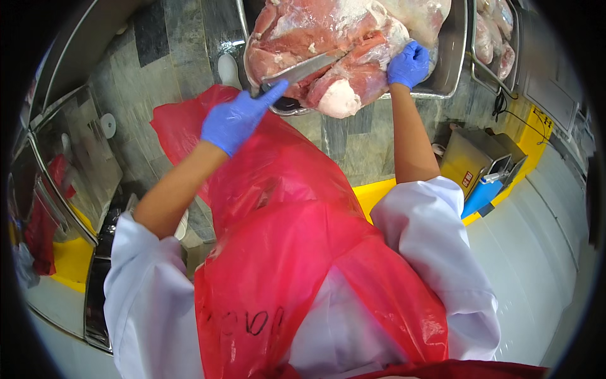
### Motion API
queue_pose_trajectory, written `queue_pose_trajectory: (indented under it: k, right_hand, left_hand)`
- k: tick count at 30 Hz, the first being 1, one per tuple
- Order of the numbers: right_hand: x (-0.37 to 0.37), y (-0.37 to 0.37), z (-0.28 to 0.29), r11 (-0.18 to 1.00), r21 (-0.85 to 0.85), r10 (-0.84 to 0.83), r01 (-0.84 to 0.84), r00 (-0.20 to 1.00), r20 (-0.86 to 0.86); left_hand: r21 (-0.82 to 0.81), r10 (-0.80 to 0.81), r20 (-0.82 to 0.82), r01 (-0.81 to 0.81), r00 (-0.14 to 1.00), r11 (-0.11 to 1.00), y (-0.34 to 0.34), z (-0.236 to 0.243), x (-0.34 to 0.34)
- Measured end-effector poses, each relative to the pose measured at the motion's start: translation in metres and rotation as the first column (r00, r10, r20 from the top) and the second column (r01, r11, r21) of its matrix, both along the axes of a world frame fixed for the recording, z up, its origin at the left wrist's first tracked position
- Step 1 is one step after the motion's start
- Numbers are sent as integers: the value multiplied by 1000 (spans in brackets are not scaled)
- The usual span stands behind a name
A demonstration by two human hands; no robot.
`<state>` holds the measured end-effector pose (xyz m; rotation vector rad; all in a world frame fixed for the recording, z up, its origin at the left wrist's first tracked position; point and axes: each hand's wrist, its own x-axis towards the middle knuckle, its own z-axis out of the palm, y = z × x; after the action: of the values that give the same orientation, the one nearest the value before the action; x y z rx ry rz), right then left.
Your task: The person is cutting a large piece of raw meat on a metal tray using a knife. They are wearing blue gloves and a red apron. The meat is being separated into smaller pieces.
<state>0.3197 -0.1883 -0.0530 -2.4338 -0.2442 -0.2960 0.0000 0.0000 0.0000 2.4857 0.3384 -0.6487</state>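
Observation:
My left hand [235, 122], in a blue glove, is closed round the handle of a knife [308, 67], with the index finger stretched toward the blade. The blade lies slantwise against a large raw piece of meat [287, 38], its tip at a cleft in the red flesh. A rounded white end [339, 98] of the meat bulges over the near rim of a metal tray [449, 85]. My right hand [409, 65], gloved in blue too, is closed at the meat's right side. Its fingertips are partly hidden, but they appear to grip the meat's edge.
Another metal tray [509, 72] with bagged meat stands at the far right. Below it is a grey and yellow bin [468, 161] with a blue item. Steel panels [82, 145] line the left. A red plastic apron [271, 252] covers my front above a grey tiled floor [142, 114].

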Motion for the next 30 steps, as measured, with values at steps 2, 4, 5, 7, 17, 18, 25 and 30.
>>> queue_pose_trajectory:
  k: [2,4,5,7,17,18,25,30]
  right_hand:
    - [6,-2,-7,999,-43,19,-20,1000,-13]
    - [-11,-1,-18,998,-65,8,-10,999,-42]
    - [-5,-4,-18,997,-83,8,-10,1000,-22]
    - [-8,-1,-18,997,-71,16,-18,1000,-19]
    - [2,-2,2,998,-63,16,-13,999,52]
    - [-1,-2,4,998,-62,14,-12,999,38]
    - [0,-7,-9,991,-135,-18,16,1000,-11]
    - [0,2,-4,994,-109,-23,25,1000,16]
  left_hand:
    - [-201,195,-6,-192,981,961,-28,26,3]
    - [-325,296,-105,-314,949,892,-27,67,-1]
    - [-311,284,-29,-278,958,909,-29,60,-1]
    - [-257,249,86,-220,965,941,-30,36,-11]
    - [34,65,404,-85,913,996,-30,-53,-15]
    - [14,119,398,-136,910,991,-41,-57,-14]
    - [-280,471,288,-397,834,874,-79,-32,16]
    - [-225,321,170,-280,932,933,-36,6,-27]
